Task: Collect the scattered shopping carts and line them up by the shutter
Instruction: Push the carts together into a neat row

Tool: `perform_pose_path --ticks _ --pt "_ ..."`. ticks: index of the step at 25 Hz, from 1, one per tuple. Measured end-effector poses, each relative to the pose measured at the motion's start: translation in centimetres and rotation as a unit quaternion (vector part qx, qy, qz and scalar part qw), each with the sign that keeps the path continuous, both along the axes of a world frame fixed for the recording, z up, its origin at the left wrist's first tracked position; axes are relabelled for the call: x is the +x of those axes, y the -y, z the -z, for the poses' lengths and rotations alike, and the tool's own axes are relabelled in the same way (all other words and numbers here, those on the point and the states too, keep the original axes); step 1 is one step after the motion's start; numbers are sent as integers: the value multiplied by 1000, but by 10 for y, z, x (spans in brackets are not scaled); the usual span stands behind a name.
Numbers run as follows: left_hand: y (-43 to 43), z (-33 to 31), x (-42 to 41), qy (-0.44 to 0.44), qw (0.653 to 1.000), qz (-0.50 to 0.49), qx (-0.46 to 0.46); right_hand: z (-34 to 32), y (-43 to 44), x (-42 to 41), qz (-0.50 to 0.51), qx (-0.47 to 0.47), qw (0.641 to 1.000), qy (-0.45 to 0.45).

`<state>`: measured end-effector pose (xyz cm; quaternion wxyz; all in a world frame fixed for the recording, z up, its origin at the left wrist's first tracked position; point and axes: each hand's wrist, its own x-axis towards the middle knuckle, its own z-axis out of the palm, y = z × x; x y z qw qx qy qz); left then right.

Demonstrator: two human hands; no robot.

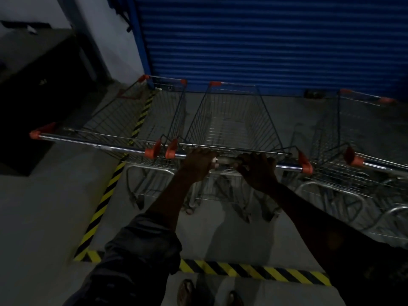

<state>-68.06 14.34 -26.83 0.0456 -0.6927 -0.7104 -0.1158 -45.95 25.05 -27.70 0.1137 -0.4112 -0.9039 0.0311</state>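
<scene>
The middle cart [231, 120] is a bare silver wire basket with a chrome handle bar [287, 166] capped in orange at both ends. It stands nose-first near the blue ribbed shutter [265, 40], just beside the left cart [132, 115] and apart from the right cart [331, 133], both of the same make. The left hand [198, 164] and right hand [258, 173] each curl their fingers round the bar. A pale label [225, 161] between them is too blurred to read. Yellow-black tape [254, 270] marks the floor.
</scene>
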Motion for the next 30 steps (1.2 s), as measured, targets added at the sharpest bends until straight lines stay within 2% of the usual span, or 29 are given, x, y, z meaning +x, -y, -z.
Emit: perform_pose_path --ticks 4,14,22,25,28,30 --pt "4 -3 -14 65 998 15 10 6 -8 -11 -1 26 1000 -13" --pt "-2 0 -27 80 997 12 -6 7 -18 -23 4 68 996 -51" --pt "19 -5 -43 156 984 79 34 11 -2 -23 16 80 995 -57" --pt "44 -18 -89 49 994 -15 98 12 6 -24 28 77 994 -70" --pt "80 -22 -140 -44 991 -93 84 4 7 -26 34 83 995 -35" --pt "100 -17 -162 -68 990 -99 70 -5 8 -40 -24 119 992 -15"
